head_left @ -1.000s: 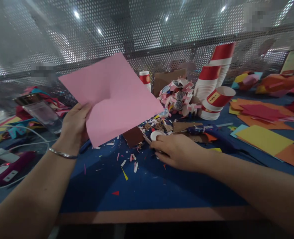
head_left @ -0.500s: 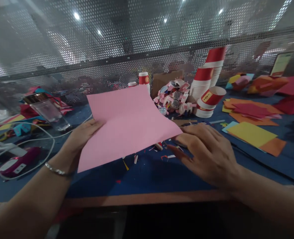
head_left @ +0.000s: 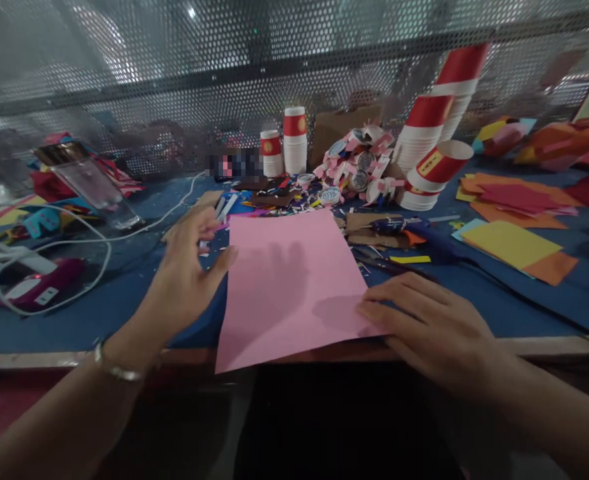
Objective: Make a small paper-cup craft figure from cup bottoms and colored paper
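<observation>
A sheet of pink paper [head_left: 294, 287] lies over the front of the blue table, its near edge reaching past the table's rim. My right hand [head_left: 424, 327] grips the paper's near right corner between thumb and fingers. Beside the sheet's left edge is my left hand [head_left: 189, 273], thumb and fingers apart and holding nothing. Its thumb tip comes close to the paper; I cannot tell whether they touch. The shadow of a hand falls across the sheet. Behind the paper's right edge lies a blue tool [head_left: 399, 227] with a black cord.
Stacked red and white paper cups [head_left: 419, 133] and a heap of pink and white paper pieces [head_left: 359, 167] stand at the back. Coloured paper sheets [head_left: 514, 243] lie right. On the left are a clear bottle [head_left: 92, 187], a magenta device [head_left: 49, 283] and a white cable [head_left: 107, 257].
The pink paper has come down from above the table onto its front part. My left hand has let go of the sheet's left edge; my right hand still has the right corner.
</observation>
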`<action>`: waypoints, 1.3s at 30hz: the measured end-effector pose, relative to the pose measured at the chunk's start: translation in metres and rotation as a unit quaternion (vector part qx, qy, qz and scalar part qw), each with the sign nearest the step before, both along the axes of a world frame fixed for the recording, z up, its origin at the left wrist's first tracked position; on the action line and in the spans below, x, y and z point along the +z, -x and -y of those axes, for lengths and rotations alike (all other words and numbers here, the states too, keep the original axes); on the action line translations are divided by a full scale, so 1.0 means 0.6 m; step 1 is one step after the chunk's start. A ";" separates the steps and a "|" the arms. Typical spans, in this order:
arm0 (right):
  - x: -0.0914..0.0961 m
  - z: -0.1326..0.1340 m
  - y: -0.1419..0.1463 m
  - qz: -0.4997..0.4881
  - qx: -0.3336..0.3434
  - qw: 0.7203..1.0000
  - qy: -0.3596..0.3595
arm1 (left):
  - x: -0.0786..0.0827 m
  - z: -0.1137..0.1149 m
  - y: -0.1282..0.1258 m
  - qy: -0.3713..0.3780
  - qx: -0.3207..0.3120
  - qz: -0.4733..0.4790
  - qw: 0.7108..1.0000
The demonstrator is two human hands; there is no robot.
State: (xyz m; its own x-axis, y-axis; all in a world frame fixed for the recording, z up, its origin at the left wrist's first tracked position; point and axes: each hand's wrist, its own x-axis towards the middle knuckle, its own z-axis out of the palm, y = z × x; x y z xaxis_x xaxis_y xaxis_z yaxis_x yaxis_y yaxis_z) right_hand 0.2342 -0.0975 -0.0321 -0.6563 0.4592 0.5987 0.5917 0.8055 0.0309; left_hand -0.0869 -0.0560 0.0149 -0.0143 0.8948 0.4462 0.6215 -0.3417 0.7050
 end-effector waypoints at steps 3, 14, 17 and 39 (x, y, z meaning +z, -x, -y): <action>-0.008 0.006 -0.008 0.004 -0.002 0.999 0.034 | -0.011 0.069 -0.018 -0.084 -0.065 -0.152 0.983; -0.015 0.029 -0.010 -0.028 -0.038 0.994 0.095 | -0.064 0.124 -0.023 -0.055 -0.257 -0.303 0.916; -0.015 0.030 -0.013 -0.037 -0.023 0.992 0.122 | -0.059 0.116 -0.010 -0.060 -0.258 -0.329 0.906; -0.005 0.031 0.013 -0.098 -0.019 0.980 0.170 | -0.051 0.096 -0.002 -0.012 -0.218 -0.224 0.950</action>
State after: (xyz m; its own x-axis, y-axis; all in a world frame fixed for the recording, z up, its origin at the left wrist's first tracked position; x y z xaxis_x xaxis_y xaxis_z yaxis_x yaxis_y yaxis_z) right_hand 0.2262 -0.1160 -0.0351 -0.5220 0.6759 0.5203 0.5897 0.7267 -0.3524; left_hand -0.0857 -0.1134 -0.0160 0.5508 0.7618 0.3410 0.6534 -0.6478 0.3918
